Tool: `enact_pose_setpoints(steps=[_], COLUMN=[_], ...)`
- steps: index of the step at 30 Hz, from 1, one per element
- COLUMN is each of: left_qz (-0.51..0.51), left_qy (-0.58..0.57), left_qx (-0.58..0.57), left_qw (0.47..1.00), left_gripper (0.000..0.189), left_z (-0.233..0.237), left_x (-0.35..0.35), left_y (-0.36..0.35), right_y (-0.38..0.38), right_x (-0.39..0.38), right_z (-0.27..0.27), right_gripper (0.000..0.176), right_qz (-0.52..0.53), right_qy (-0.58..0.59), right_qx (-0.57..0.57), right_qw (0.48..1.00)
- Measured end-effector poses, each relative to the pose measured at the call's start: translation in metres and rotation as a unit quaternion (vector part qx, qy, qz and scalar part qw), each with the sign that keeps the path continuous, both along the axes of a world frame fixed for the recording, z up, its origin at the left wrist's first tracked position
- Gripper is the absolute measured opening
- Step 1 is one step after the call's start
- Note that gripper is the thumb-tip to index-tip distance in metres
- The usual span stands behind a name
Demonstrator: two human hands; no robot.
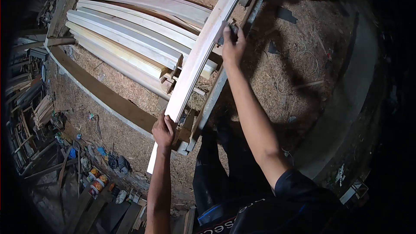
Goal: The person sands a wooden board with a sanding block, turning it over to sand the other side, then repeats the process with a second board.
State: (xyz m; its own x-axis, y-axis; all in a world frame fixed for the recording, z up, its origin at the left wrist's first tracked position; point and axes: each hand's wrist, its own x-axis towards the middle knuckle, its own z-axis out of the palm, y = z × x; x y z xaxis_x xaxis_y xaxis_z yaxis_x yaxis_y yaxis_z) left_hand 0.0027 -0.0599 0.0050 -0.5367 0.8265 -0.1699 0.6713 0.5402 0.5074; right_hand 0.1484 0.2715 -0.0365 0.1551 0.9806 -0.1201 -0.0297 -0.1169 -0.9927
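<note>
A long pale wooden board [197, 58] with a grooved edge runs from the top centre down to the lower left. My left hand [164, 131] grips it near its lower end, thumb on top. Farther up, at the board's right edge, my right hand [233, 45] is closed round a small dark block [222, 36], which is partly hidden by the fingers. The block appears to touch the board's edge. Beneath the board is a wooden frame [210, 102].
Several cut boards [125, 39] lie side by side on the left. A long brown beam [102, 87] borders them. Sawdust covers the ground [299, 56]. Wood scraps [43, 110] and small containers [99, 182] lie at the lower left.
</note>
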Motion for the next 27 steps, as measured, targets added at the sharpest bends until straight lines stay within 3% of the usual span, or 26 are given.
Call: enact_pose_setpoints(steps=[2,4,8,14,16,20,24,27], left_qz=[-0.002,-0.004,-0.008,-0.013,-0.01,-0.011,0.006,0.009], left_qy=[-0.004,-0.005,0.002,0.006,0.009,0.018,-0.01,-0.007], left_qx=[-0.004,-0.01,-0.004,0.008,0.024,0.006,0.022,0.018], left_qw=[1.0,1.0,1.0,1.0,1.0,1.0,1.0,1.0], left_gripper=[0.036,0.036,0.032,0.031,0.03,0.03,0.03,0.03], left_z=[-0.005,-0.004,-0.004,0.002,0.002,0.0,0.005,0.008], left_x=[-0.001,-0.003,-0.003,-0.001,0.001,-0.002,0.002,0.0], left_y=[-0.003,-0.002,-0.001,0.003,-0.001,-0.001,0.004,0.004], right_y=[-0.022,-0.045,-0.045,-0.043,-0.027,0.037,0.021,-0.032], right_x=[0.0,-0.008,-0.011,-0.009,-0.014,0.003,0.002,-0.006], right_z=[0.009,0.009,0.017,0.015,0.007,0.016,-0.014,0.015], right_gripper=[0.062,0.058,0.047,0.053,0.049,0.041,0.055,0.067], right_qz=[0.039,-0.002,-0.02,0.004,-0.069,0.005,-0.009,0.003], right_qy=[0.057,0.003,0.041,0.0,-0.065,0.042,-0.049,-0.066], right_qx=[-0.008,0.017,-0.025,-0.003,0.05,0.003,0.068,0.03], right_qw=[0.998,1.0,0.999,1.0,0.994,0.999,0.996,0.997])
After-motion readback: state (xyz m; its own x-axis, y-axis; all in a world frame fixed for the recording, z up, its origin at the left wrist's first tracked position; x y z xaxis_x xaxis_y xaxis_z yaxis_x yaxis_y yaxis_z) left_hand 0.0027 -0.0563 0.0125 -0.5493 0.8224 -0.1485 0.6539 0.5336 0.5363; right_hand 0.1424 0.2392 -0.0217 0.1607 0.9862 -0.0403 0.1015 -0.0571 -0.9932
